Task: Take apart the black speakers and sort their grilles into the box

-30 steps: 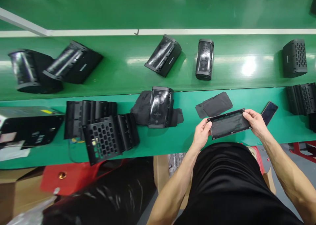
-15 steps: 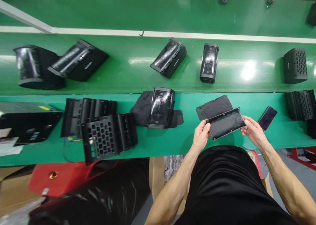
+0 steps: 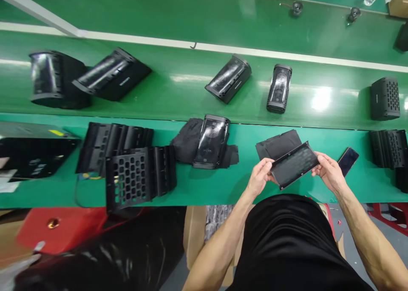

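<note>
A black rectangular panel point(image 3: 295, 165), perforated and with raised edges, is held tilted above the green bench. A thin dark sheet seems to line its inner face. My left hand point(image 3: 260, 177) pinches its left end between thumb and fingers. At the opposite end, my right hand point(image 3: 329, 172) grips the corner the same way. Just behind the panel lie thin black sheets point(image 3: 279, 143) on the bench. To the left, a glossy black speaker housing point(image 3: 211, 141) rests on another pile of black sheets point(image 3: 188, 142).
Stacked black grille panels point(image 3: 130, 180) stand on the left of the bench, with more grilles point(image 3: 387, 148) at the far right. A phone point(image 3: 348, 160) lies near my right hand. Several speaker housings point(image 3: 228, 78) sit on the green strip behind. A red stool point(image 3: 60, 227) is below.
The panel has tipped, and its right end is now higher relative to its left. Both hands keep their hold. The whole view has shifted and turned slightly.
</note>
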`<state>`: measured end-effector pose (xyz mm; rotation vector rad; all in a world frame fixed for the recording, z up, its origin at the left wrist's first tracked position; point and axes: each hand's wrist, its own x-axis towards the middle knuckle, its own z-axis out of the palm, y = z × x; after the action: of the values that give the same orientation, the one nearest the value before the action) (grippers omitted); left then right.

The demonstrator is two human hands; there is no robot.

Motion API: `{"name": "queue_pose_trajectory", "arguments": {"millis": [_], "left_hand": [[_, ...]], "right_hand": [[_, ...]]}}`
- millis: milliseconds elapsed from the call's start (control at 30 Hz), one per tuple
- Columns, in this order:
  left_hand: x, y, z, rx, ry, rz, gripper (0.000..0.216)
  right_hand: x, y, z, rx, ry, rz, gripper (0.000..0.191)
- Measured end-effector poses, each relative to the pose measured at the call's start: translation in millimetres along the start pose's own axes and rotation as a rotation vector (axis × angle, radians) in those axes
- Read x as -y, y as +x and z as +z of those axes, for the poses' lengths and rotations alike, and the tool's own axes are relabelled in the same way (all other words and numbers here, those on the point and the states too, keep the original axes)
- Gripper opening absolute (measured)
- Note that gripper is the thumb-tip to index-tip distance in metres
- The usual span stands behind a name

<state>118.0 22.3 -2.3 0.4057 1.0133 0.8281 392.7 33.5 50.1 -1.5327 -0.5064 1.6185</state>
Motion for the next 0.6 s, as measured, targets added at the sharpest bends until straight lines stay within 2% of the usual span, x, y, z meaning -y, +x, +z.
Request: {"name": "queue_pose_trajectory", "arguments": {"millis": [167,333,467,600], "left_hand": [[-19.2,25.2,-11.8,0.080,0.028,-0.121,0.075],[-41.0,54.2,-2.0,0.196,0.171,-0.205,0.088],[-54.7,61.2,11.0,0.300,0.513,-0.037,0.069],[-59.3,60.5,16.6,0.271,0.772,0.120,0.043]], "right_hand": [[14.5,8.0,10.3,0.029,-0.048,0.080,0.060],[25.9,21.0,24.2,0.088,-0.137,0.126,0.066],[30.2,28.1,34.0,0.113,-0.228,0.124,0.065],[30.4,31.8,40.3,0.114,-0.293,0.126,0.069]]}}
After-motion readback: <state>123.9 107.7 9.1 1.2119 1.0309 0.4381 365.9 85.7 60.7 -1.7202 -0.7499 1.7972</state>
